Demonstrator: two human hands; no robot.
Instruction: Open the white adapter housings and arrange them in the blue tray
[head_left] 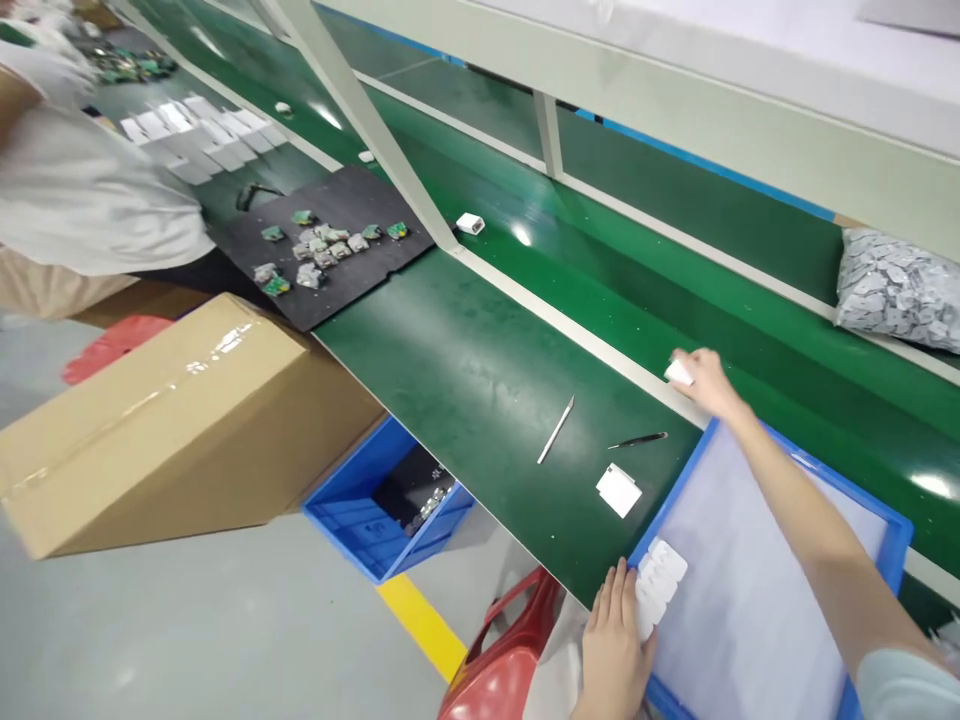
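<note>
The right hand (703, 380) reaches out over the far edge of the green workbench (465, 370), its fingers closed on a small white plastic casing (679, 373) right at the pale rail beside the conveyor belt (637, 260). The left hand (616, 640) lies at the near corner of the blue tray (896, 540), fingers together and stretched flat against a short stack of white casings (660, 585) inside that corner. On the bench between the hands lie a white square part (619, 490), black tweezers (639, 440) and a thin white strip (556, 430). Further along the bench a black mat (360, 195) carries small circuit boards (319, 245); another person's white sleeve (82, 190) shows beside it. One more white casing (470, 223) sits alone on the belt, and a bag of white parts (896, 290) lies at its far right. Below the bench edge stand a cardboard box (172, 420), a blue crate (375, 510) and a red stool (502, 660).
</note>
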